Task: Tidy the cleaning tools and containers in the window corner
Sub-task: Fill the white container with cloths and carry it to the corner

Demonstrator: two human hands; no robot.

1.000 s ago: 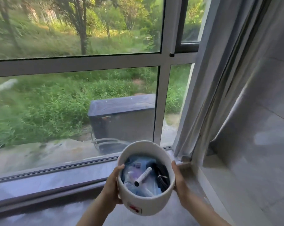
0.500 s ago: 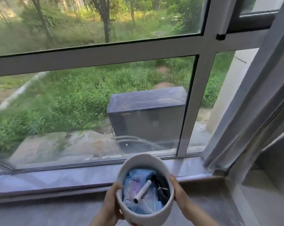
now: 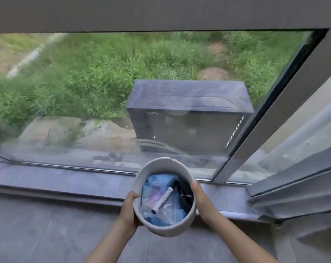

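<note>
I hold a round white container [image 3: 167,229] with both hands, in front of the window sill [image 3: 66,181]. My left hand [image 3: 128,209] grips its left wall, my right hand [image 3: 199,198] its right wall. Inside lie a white marker pen [image 3: 162,200], a blue cloth [image 3: 161,180] under a clear plastic bag, and a coil of black cord [image 3: 185,196]. The container hangs above the edge where sill meets floor.
A grey curtain [image 3: 297,186] bunches at the right end of the sill. The window's vertical frame bar [image 3: 255,133] slants up on the right. Grey floor [image 3: 47,234] spreads below left. Outside the glass stands a dark box on concrete, with grass behind.
My view has tilted down and come closer to the window. The container stays in both hands and now sits nearer the sill. The curtain has slid toward the right edge.
</note>
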